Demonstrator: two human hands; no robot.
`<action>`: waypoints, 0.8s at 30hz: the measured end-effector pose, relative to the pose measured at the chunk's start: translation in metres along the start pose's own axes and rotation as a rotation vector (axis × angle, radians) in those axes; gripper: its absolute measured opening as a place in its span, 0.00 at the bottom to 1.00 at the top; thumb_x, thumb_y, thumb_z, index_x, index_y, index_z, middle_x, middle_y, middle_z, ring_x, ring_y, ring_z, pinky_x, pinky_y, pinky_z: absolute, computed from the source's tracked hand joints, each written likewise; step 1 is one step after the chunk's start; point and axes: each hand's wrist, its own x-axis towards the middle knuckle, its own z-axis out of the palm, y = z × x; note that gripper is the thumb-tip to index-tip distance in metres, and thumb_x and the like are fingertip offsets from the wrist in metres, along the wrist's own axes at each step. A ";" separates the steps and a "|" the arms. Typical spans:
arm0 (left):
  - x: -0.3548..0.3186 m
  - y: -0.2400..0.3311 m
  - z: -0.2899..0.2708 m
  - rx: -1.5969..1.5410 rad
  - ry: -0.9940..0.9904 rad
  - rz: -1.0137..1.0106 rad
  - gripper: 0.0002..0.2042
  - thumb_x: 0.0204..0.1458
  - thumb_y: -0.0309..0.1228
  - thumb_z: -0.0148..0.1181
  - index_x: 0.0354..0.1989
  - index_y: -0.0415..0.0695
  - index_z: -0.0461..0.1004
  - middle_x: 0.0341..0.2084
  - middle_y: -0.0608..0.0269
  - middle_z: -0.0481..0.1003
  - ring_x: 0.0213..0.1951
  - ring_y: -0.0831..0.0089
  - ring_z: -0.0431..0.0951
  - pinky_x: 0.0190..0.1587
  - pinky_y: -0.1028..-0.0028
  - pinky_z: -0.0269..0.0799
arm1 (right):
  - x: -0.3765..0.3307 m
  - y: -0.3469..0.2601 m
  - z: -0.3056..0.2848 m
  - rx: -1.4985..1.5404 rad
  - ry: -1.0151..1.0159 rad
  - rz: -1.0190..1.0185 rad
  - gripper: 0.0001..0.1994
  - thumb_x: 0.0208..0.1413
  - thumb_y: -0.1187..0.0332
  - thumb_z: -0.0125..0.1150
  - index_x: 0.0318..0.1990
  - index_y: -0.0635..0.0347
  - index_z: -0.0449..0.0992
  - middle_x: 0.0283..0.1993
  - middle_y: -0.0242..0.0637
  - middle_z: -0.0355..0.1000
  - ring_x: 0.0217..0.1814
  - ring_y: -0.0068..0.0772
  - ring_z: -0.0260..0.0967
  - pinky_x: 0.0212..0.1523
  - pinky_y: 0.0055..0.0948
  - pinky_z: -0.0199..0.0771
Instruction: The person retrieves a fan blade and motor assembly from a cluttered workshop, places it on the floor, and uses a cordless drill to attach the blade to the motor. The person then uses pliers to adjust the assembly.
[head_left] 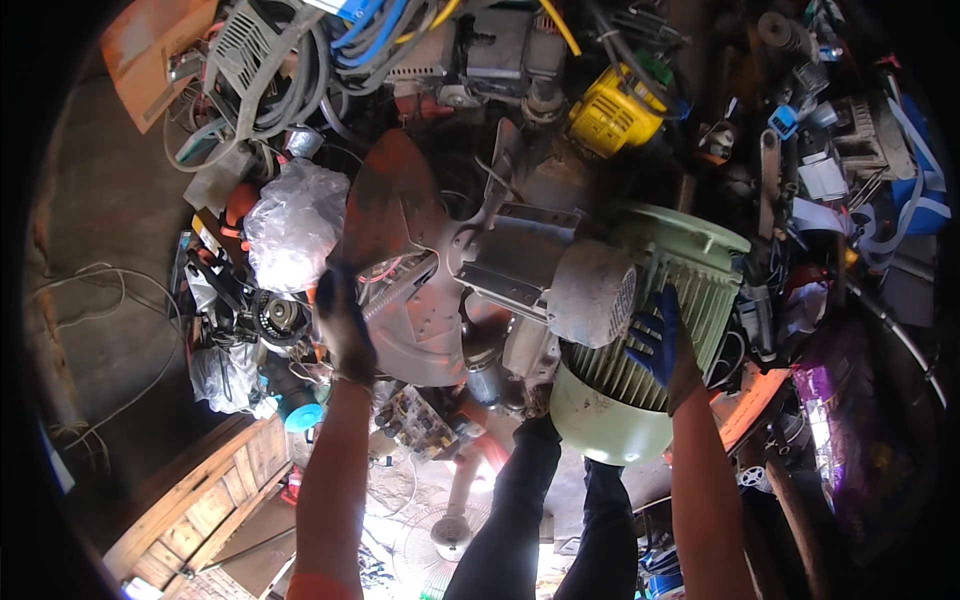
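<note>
A large rusty fan blade [395, 205] is joined to a grey motor with a dusty round end cover [592, 295], in the middle of the view. My left hand [345, 320], in a dark glove, is at the blade's left edge. Its fingers point upward in shade; whether they press on the metal I cannot tell. Beneath and right of the grey motor lies a big pale green finned motor [610, 405]. My right hand [660, 342], in a blue glove, lies over its fins with fingers spread, their tips near the grey end cover.
Clutter surrounds both motors: a clear plastic bag [295, 225] at left, coiled grey cable [300, 95] behind, a yellow machine housing [615, 110] at back right. A wooden crate [205, 500] stands at lower left. A round fan guard [430, 555] is near my legs.
</note>
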 end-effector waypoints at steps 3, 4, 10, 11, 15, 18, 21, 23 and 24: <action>0.058 -0.032 -0.023 0.533 -0.133 0.280 0.22 0.60 0.40 0.58 0.53 0.33 0.72 0.47 0.56 0.73 0.48 0.66 0.74 0.52 0.67 0.71 | 0.030 0.003 0.013 -0.103 -0.083 0.068 0.40 0.53 0.27 0.48 0.63 0.49 0.65 0.59 0.37 0.66 0.58 0.39 0.64 0.58 0.46 0.65; 0.067 -0.018 -0.010 0.234 -0.241 -0.083 0.22 0.58 0.42 0.61 0.51 0.33 0.73 0.44 0.56 0.74 0.45 0.67 0.75 0.48 0.67 0.73 | 0.037 0.004 0.011 -0.131 -0.078 0.077 0.40 0.52 0.27 0.48 0.62 0.49 0.66 0.57 0.36 0.67 0.55 0.37 0.66 0.57 0.45 0.67; 0.110 0.003 0.004 -0.077 -0.559 -0.636 0.26 0.49 0.54 0.66 0.34 0.37 0.78 0.22 0.62 0.72 0.19 0.73 0.72 0.23 0.72 0.76 | 0.053 -0.001 0.026 -0.268 -0.099 0.041 0.40 0.54 0.28 0.48 0.63 0.49 0.67 0.51 0.34 0.74 0.48 0.32 0.75 0.52 0.44 0.75; 0.118 -0.005 0.004 0.003 -0.572 -0.644 0.24 0.51 0.52 0.66 0.36 0.38 0.78 0.23 0.63 0.73 0.20 0.72 0.74 0.24 0.71 0.76 | 0.059 0.001 0.020 -0.262 -0.162 0.050 0.38 0.54 0.29 0.49 0.63 0.49 0.66 0.51 0.34 0.74 0.48 0.32 0.75 0.51 0.44 0.75; 0.125 -0.028 0.000 0.152 -0.620 -0.522 0.23 0.53 0.50 0.63 0.34 0.37 0.77 0.20 0.62 0.74 0.20 0.71 0.75 0.24 0.69 0.73 | 0.049 0.001 0.034 -0.017 -0.322 0.074 0.29 0.59 0.36 0.49 0.56 0.47 0.69 0.44 0.29 0.74 0.41 0.27 0.73 0.42 0.35 0.75; 0.124 0.005 0.033 0.447 -0.605 -0.429 0.16 0.57 0.44 0.57 0.37 0.42 0.79 0.17 0.53 0.75 0.19 0.63 0.77 0.23 0.66 0.71 | 0.084 0.044 0.013 0.305 -0.389 -0.147 0.16 0.65 0.44 0.47 0.45 0.44 0.70 0.32 0.22 0.67 0.29 0.17 0.66 0.30 0.24 0.68; 0.125 -0.025 0.013 0.595 -0.641 0.139 0.09 0.58 0.38 0.56 0.39 0.50 0.80 0.19 0.50 0.76 0.21 0.56 0.78 0.23 0.62 0.71 | 0.108 0.066 0.020 0.409 -0.377 -0.308 0.21 0.68 0.48 0.45 0.58 0.51 0.64 0.51 0.27 0.67 0.49 0.25 0.66 0.50 0.27 0.66; 0.127 -0.046 0.002 0.648 -0.622 0.415 0.07 0.58 0.35 0.55 0.40 0.55 0.80 0.20 0.49 0.76 0.22 0.51 0.78 0.22 0.60 0.72 | 0.113 0.066 0.022 0.524 -0.749 -0.327 0.27 0.68 0.49 0.44 0.67 0.56 0.62 0.60 0.29 0.69 0.59 0.28 0.67 0.62 0.29 0.67; 0.124 -0.046 0.002 0.648 -0.610 0.418 0.07 0.58 0.35 0.56 0.40 0.55 0.80 0.19 0.50 0.76 0.22 0.51 0.78 0.22 0.60 0.72 | 0.117 0.058 0.023 0.621 -1.164 -0.302 0.26 0.68 0.49 0.44 0.66 0.56 0.63 0.57 0.28 0.70 0.58 0.27 0.67 0.62 0.28 0.66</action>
